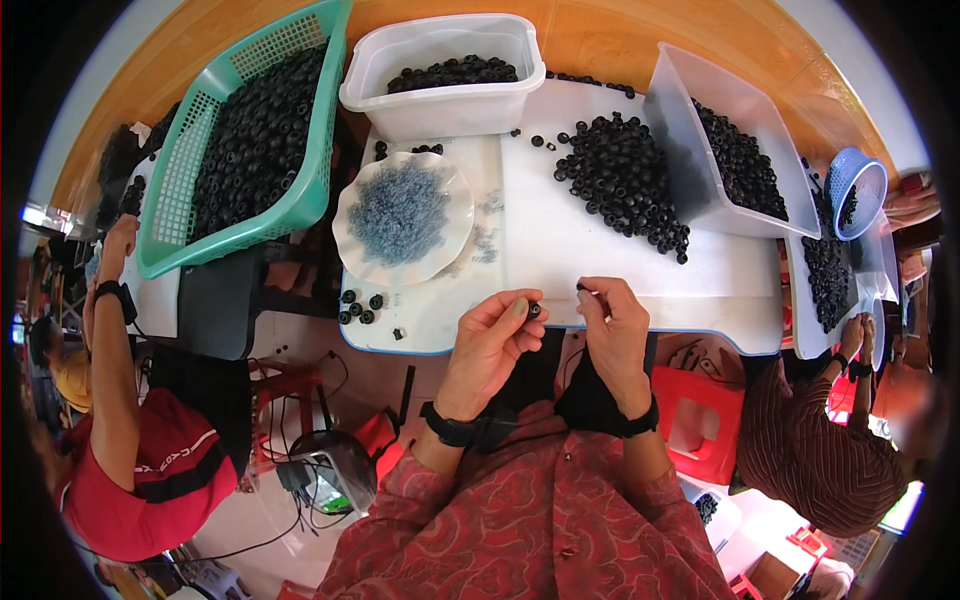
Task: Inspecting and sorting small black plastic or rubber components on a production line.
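Note:
Above the near edge of the white table, my left hand holds a small round black plastic part at its fingertips. A short gap to the right, my right hand is closed in a pinch, with a tiny dark thing at the fingertips, too small to name. Beyond my hands lies a heap of black round parts with holes in them. A scalloped white plate full of small translucent bluish pieces stands to the left. Several loose black parts lie near the plate's front.
At the back stand a white tub and a translucent bin, both holding black parts. A green basket of them is at left. Co-workers sit at left and right. A red stool stands below the table.

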`<state>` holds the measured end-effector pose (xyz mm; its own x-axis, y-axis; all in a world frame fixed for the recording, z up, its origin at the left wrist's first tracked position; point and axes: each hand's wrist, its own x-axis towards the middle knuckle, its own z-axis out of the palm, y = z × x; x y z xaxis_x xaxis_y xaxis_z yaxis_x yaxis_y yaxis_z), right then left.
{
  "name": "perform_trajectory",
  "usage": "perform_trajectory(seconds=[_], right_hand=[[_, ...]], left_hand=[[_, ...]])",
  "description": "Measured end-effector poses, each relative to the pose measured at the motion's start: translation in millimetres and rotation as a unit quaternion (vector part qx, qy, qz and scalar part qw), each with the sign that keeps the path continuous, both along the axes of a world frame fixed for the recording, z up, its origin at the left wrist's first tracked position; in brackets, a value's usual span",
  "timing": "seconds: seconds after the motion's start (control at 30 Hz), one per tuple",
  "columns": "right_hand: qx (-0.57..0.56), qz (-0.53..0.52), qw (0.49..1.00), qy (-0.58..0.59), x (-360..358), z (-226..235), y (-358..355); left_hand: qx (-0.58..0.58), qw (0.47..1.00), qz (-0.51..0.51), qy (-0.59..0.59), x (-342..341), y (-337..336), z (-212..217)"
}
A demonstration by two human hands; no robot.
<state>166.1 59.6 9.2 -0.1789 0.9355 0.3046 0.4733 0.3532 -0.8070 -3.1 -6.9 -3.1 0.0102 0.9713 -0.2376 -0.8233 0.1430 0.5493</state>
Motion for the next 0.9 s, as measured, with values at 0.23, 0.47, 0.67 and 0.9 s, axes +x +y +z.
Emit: perform_trajectory(seconds=[0.23, 0.47, 0.67, 0.9], right_hand=[[-0.167, 0.074, 0.966, 0.184, -10, 29, -24], [-0.096, 0.099, 0.977, 0.160, -13, 27, -26], [-0.126, 0.091, 0.968, 0.196, -15, 24, -29], [-0.142, 0.092, 0.960, 0.222, -17, 25, -29]], left_hand=[[0.001, 1.000, 0.015, -0.004, 7, 3, 0], [-0.002, 1.000, 0.017, 0.005, 12, 2, 2], [-0.006, 1.000, 0.018, 0.005, 13, 2, 5], [0.004, 1.000, 0.024, 0.014, 14, 2, 8]])
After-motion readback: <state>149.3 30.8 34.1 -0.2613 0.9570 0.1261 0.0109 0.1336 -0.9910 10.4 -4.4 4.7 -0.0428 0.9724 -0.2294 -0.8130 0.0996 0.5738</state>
